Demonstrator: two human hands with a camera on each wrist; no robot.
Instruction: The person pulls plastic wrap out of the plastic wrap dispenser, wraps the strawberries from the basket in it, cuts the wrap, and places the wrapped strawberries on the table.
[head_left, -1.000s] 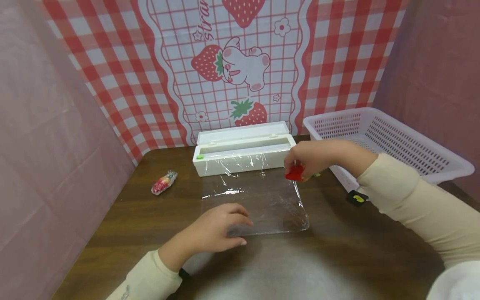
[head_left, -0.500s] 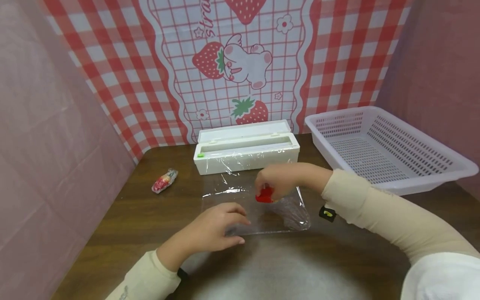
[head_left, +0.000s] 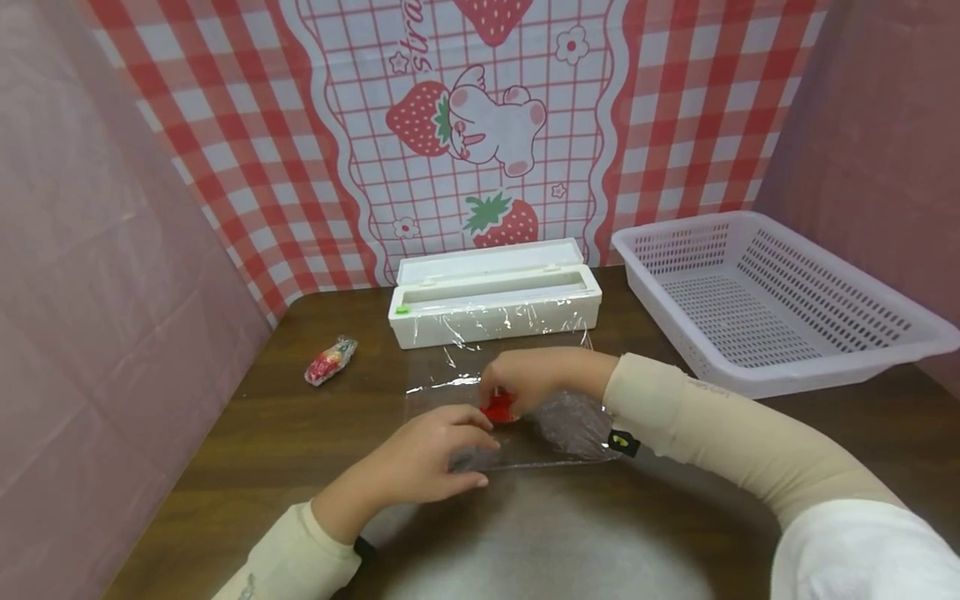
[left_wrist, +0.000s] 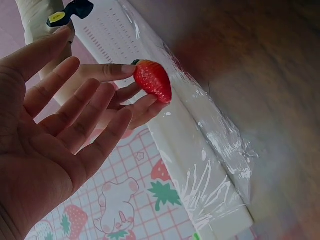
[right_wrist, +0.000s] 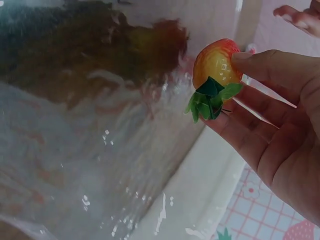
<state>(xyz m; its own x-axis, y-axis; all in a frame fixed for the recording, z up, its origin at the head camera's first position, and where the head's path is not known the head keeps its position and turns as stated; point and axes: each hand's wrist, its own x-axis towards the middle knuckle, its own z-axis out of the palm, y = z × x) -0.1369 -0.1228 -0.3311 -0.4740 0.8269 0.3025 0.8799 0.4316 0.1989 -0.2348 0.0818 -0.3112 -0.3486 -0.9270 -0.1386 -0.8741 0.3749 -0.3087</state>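
presently right hand pinches strawberry over clear film; left hand empty, fingers loosely spread.

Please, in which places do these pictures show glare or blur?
Head view: white glints on the plastic film, a pale shine on the near part of the table; left wrist view: the table at right looks smeared, the strawberry clearer; right wrist view: bright specks on the film, plus a blurred reddish patch, perhaps a reflection.
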